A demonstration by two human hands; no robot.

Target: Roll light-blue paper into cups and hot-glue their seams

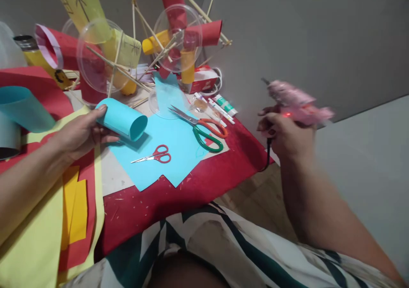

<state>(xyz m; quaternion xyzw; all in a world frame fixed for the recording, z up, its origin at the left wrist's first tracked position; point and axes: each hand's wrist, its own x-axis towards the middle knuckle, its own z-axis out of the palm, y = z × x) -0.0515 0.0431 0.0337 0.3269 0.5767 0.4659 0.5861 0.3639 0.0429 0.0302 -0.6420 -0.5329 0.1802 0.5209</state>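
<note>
My left hand [83, 132] grips the left end of a rolled blue paper tube [123, 118], whose open end faces right. Off to the right, my right hand [283, 130] is closed around the handle of a pink glue gun [297, 98]. Its nozzle points up and left, a red light glows on its body, and a black cord hangs below. Under the tube lies blue paper [172, 160]. On that sheet rest small red-handled scissors [156, 155] and larger scissors [201, 128] with one orange and one green handle.
Behind stand clear plastic discs [99, 58] with red and yellow paper tubes and wooden sticks. Glue sticks or markers [222, 109] lie near the grey wall [287, 32]. Red and yellow sheets [38, 237] and another blue roll [27, 109] are at left.
</note>
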